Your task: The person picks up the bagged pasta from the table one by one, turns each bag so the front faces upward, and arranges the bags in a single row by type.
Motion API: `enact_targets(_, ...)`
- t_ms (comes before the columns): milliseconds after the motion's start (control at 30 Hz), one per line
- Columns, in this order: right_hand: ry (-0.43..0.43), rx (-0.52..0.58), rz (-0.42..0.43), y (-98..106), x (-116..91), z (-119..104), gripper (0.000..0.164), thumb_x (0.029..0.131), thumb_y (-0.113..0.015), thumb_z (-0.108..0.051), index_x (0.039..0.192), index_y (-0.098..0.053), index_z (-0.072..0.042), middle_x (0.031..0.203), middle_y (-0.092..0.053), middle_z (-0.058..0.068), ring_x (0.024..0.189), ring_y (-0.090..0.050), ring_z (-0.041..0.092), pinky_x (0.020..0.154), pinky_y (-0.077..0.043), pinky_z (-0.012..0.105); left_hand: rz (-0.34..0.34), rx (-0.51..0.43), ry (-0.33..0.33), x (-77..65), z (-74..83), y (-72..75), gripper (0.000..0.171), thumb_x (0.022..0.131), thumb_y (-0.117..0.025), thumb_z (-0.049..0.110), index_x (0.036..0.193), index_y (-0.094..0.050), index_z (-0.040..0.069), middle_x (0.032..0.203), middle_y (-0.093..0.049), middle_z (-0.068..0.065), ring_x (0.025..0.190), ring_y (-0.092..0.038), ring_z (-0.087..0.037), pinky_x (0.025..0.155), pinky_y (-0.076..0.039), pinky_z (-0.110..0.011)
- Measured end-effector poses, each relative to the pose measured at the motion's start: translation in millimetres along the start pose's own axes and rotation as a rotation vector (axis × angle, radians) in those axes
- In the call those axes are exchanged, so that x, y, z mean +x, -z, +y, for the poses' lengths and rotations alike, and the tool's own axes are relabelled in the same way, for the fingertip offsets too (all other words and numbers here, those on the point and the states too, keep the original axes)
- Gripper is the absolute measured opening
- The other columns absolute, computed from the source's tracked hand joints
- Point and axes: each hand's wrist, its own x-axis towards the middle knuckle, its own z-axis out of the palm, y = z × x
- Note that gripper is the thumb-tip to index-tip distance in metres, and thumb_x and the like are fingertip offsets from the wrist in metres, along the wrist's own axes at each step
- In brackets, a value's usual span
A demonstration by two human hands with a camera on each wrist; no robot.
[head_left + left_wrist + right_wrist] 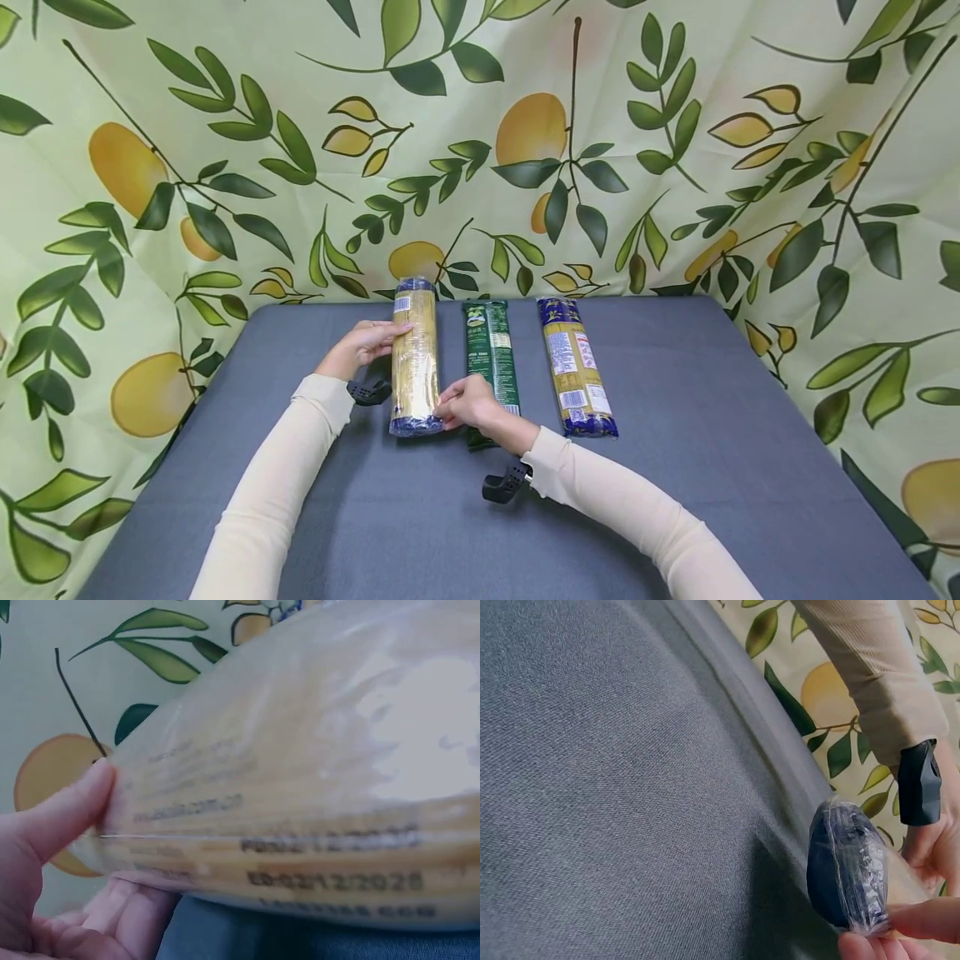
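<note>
Over the blue-grey surface (697, 400), before leaf-and-fruit-printed cloth (480, 117), the left hand (363, 342) and right hand (474, 403) grip a spaghetti packet (416, 358) marked "ED:02/12/2028".

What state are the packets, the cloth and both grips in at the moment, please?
Gray cloth: spread beneath the packets
Clear packet: held at two places, apparently raised
Green packet: lying down, partly hidden
Blue-and-gold packet: lying down, barcode side up, untouched
Left grip: thumb and fingers holding the clear packet's side
Right grip: pinching the wrapper at its near blue end
</note>
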Motion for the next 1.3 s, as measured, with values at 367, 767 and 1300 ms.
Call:
enact_targets(367, -0.046, 0.079, -0.105, 12, 5, 9, 0.031, 0.083, -0.074, -0.009, 0.107, -0.067, 0.009, 0.095, -0.074, 0.023, 0.064, -0.069, 0.011, 0.074, -0.062, 0.034, 0.085, -0.062, -0.037, 11.0, -2.4, 0.7, 0.051, 0.092, -0.062, 0.008, 0.133, -0.043, -0.015, 0.061, -0.068, 0.007, 0.06, -0.067, -0.005, 0.062, -0.058, -0.017)
enact_targets(767, -0.045, 0.32, -0.196, 6, 15, 15, 0.033, 0.091, -0.063, -0.008, 0.119, -0.061, 0.01, 0.096, -0.076, 0.009, 0.083, -0.071, 0.01, 0.089, -0.059, 0.034, 0.043, 0.025, -0.075, 12.9, 0.5, 2.2, 0.044, 0.094, -0.061, 0.014, 0.129, -0.049, -0.01, 0.07, -0.068, 0.011, 0.069, -0.066, -0.002, 0.073, -0.057, -0.018)
enact_targets(1300, 0.064, 0.204, 0.036, 0, 9, 13, 0.028, 0.076, -0.076, 0.0, 0.099, -0.068, 0.013, 0.08, -0.076, 0.017, 0.052, -0.062, 0.003, 0.058, -0.058, 0.021, 0.133, 0.184, -0.038, 8.8, 1.9, -4.7, 0.057, 0.091, -0.066, 0.021, 0.137, -0.046, -0.008, 0.098, -0.072, -0.006, 0.073, -0.066, -0.002, 0.112, -0.044, -0.039)
